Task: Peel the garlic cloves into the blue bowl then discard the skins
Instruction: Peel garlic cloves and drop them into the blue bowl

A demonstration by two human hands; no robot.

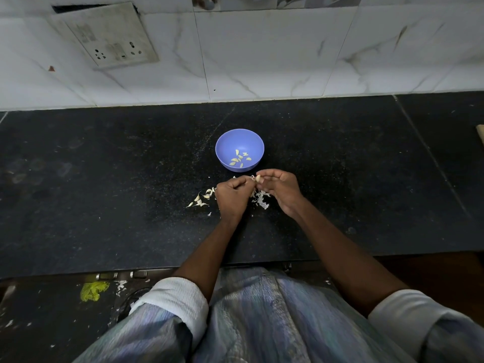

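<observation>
Head view, looking down on a dark countertop. The right hand pinches a garlic clove between thumb and fingertips, its pale end exposed toward the left hand. The left hand is curled with fingertips drawn together just beside the clove; whether it grips a strip of skin is too small to tell. Immediately beyond both hands stands the blue bowl, holding several peeled cloves on its floor. Loose skins lie on the counter beneath and between the hands. To the outside of the left hand lies a small cluster of pale pieces, seemingly unpeeled cloves mixed with skin, though this cannot be settled. Judged progress: peeling is well under way, with part of the batch already in the bowl; one clove is in hand, a few appear to remain, and discarding the skins is not yet done.
</observation>
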